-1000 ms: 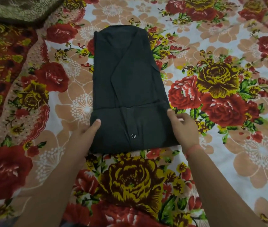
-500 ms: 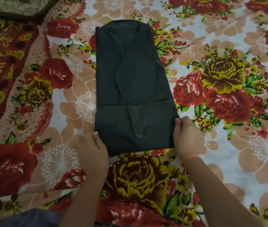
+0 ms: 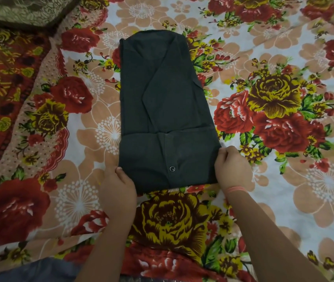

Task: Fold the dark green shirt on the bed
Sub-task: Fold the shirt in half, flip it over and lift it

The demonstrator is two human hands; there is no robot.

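The dark green shirt (image 3: 162, 102) lies flat on the flowered bed sheet (image 3: 284, 180), folded into a long narrow panel with its near end doubled over. A small round button (image 3: 172, 168) shows on that doubled part. My left hand (image 3: 119, 188) grips the shirt's near left corner, thumb on top of the cloth. My right hand (image 3: 232, 166) grips the near right corner, fingers curled around the folded edge. A pink band (image 3: 235, 188) circles my right wrist.
A dark patterned pillow or blanket (image 3: 19, 11) lies at the far left corner. A red bordered cloth (image 3: 3, 88) covers the left side of the bed. Grey fabric (image 3: 29, 271) shows at the bottom left edge.
Both hands slid from the sides of the doubled part down to its near corners and closed on the fabric. The shirt stays where it was.
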